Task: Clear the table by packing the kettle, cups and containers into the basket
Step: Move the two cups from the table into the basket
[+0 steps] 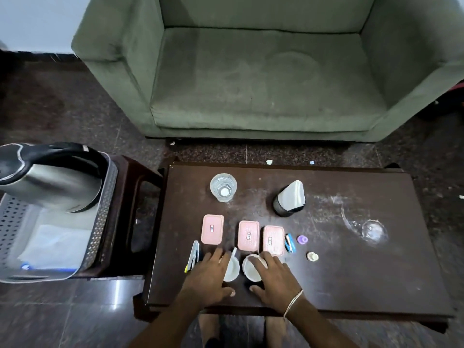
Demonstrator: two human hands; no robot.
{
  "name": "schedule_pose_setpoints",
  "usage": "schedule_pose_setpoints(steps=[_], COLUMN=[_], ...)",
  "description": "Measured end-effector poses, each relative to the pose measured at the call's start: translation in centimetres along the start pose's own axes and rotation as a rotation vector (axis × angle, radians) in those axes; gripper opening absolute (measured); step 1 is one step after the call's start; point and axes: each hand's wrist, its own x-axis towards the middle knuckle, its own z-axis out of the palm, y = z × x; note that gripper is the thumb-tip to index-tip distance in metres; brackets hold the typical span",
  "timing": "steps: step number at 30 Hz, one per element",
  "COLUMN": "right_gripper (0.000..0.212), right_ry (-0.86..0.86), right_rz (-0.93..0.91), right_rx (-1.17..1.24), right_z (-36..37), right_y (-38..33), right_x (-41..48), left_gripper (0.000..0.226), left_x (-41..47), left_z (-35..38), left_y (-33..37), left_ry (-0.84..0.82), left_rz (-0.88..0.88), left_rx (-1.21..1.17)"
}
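Spread fingers (263, 258) seemingly atop cups (251, 271).

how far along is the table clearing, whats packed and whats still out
Done: the kettle already sits in the basket. In hand: the left hand and right hand rest on the two white cups, not lifted yet. Left: three pink containers, the glass and the napkin holder on the table.

Hands partly hide two white cups (251, 270).
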Motion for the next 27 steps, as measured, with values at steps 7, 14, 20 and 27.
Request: schedule_pose_setpoints(steps=[7, 14, 20, 27], right_gripper=[0.07, 0.072, 0.07, 0.069], right_ry=[0.049, 0.251, 0.369, 0.405], right_rz=[0.079, 0.042, -0.122, -0.411], right_rx=[0.026, 0.118, 0.299, 0.38], right_z=[0.9, -2.3, -9.3, -14.8], right_y=[-0.7, -3.9, -12.8, -26.7], right_x=[0.7, 0.6, 4.6, 11.1], left_gripper=[0.07, 0.077, 0.062, 0.069], left_x=[0.8, -3.0, -9.9, -17.7], left_z=[0.6, -3.1, -12.5, -16.7], left_y=[0.9, -2.8, -10.2, -22.2], left_ry=[0.039, 0.15, 0.463, 0.665], left_rz=[-0.025, 0.024, -0.078, -0.436], left_rx=[0.062, -0.043, -0.257, -0.263])
